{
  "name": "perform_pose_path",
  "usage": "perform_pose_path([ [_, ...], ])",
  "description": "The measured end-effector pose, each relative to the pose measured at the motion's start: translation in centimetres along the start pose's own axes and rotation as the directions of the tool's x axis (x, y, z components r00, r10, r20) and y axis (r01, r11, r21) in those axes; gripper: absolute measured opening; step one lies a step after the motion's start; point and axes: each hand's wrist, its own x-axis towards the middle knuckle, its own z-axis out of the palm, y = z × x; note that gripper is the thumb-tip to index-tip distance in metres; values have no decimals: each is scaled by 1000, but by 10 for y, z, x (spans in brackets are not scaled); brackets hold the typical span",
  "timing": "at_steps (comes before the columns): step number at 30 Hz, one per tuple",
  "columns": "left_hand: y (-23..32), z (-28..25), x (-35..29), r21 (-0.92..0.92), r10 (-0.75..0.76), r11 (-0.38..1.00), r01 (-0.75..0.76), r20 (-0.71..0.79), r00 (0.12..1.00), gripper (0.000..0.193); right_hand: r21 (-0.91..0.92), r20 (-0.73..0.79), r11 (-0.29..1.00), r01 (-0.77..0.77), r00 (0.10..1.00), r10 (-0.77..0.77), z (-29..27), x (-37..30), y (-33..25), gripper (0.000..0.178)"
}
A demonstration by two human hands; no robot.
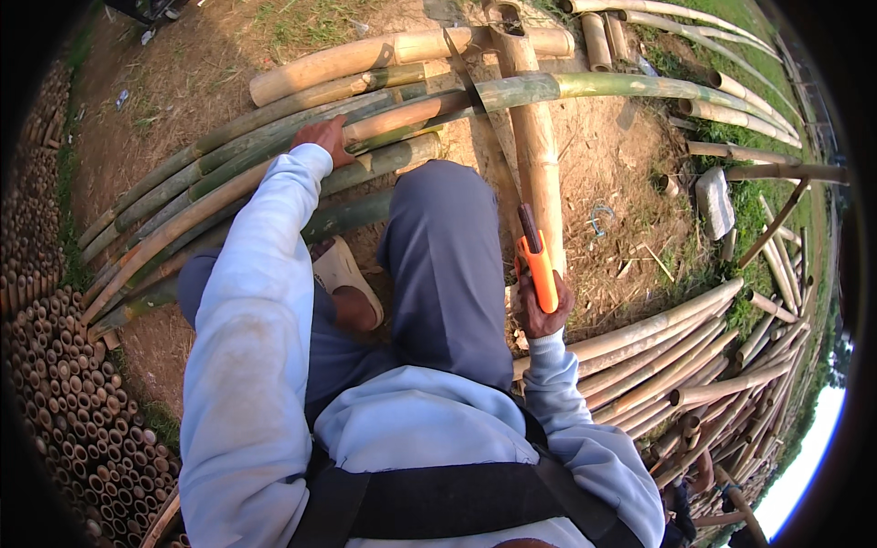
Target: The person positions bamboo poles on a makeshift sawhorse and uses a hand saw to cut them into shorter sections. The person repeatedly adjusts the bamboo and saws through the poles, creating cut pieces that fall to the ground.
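Note:
My right hand (545,301) is wrapped around the orange handle of a handsaw (545,274). Its long dark blade runs away from me and crosses a green bamboo pole (603,85). Whether the teeth have cut into the pole cannot be made out. My left hand (322,142) grips the bamboo left of the blade, its fingers partly hidden over the far side. Beneath the green pole, a thick tan bamboo log (537,164) lies lengthwise and props it up. My bent knee (443,237) rises between both hands, close to the blade.
Several bamboo poles (183,190) lie side by side at the left. A thick bamboo length (329,68) rests beyond the blade. More poles (658,342) are heaped at the right, near a pale block (715,203). Stacked cut bamboo (82,411) fills the lower left. A tan clog (352,279) is on my foot.

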Motion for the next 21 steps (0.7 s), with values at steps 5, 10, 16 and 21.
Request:
perform_pose_path([
  [5, 3, -3, -2, -17, -24, 1000, 24, 6, 1000, 72, 158, 88, 959, -237, 970, 225, 10, 20, 5, 24],
  [10, 3, -5, -6, -30, -12, 999, 11, -20, 1000, 67, 143, 152, 990, -18, 988, -4, 24, 52, 14, 17],
  [16, 1, -2, -2, -8, -9, 1000, 9, -24, 1000, 67, 93, 152, 995, -34, 988, 19, -15, -8, 14, 27],
  [21, 0, 2, 2, -14, 4, 1000, -4, -25, 1000, 68, 75, 144, 997, -3, 990, -8, 12, 40, 25, 15],
])
